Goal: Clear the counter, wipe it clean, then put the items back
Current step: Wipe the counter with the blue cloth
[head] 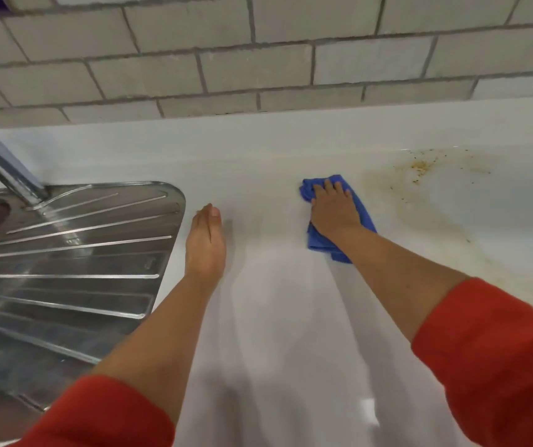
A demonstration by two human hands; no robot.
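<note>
Our right grip presses a blue cloth flat on the tabletop; left grip rests open. Wiping could smear the back-edge stain.

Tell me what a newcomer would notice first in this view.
The bright blue cloth stands out mid-counter, pressed under the right hand. To its right, a yellow-brown stain with dark specks marks the white counter. At left lies the ribbed steel drainboard, the left hand beside it.
</note>
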